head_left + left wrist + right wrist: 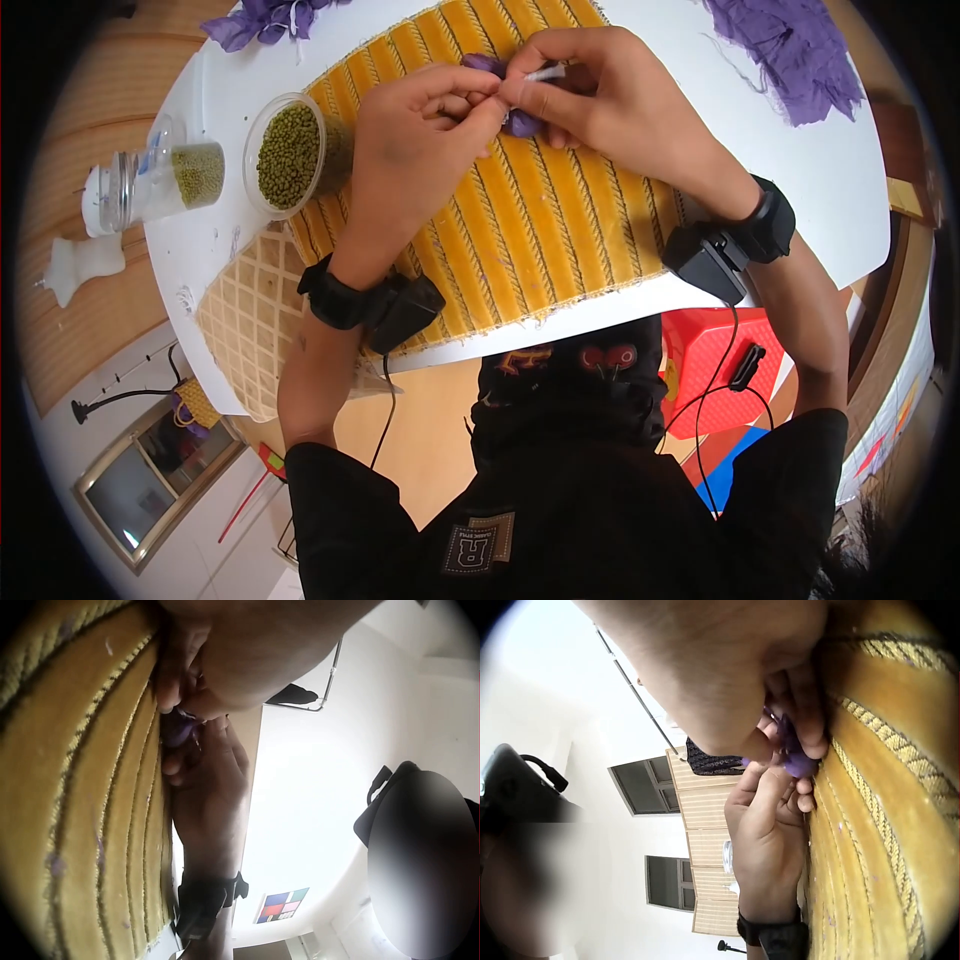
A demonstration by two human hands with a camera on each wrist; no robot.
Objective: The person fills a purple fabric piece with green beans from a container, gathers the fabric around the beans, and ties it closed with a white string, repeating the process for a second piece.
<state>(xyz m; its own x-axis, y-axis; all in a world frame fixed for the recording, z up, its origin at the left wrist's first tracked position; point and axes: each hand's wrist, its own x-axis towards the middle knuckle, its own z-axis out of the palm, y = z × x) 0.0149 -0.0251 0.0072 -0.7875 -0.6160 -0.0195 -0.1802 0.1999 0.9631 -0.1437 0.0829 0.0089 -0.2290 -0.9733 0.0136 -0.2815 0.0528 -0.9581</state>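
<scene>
Both hands meet over a small purple cloth bundle (522, 124) near the far part of the yellow striped cloth (520, 230). My left hand (410, 150) pinches at its middle with thumb and forefinger. From the other side my right hand (620, 105) pinches the same spot, thumb against fingertips. A thin white strip (546, 73) sticks out between the right thumb and forefinger. In the right wrist view the purple bundle (801, 763) shows under the fingers, low over the striped cloth. Fingers hide much of it.
A clear tub of green beans (288, 158) stands left of the left hand. A clear jar (165, 185) lies past the table's left edge, by a white star-shaped bottle (85, 268). Purple cloth pieces (795, 60) lie at the far right. A red stool (720, 370) stands below.
</scene>
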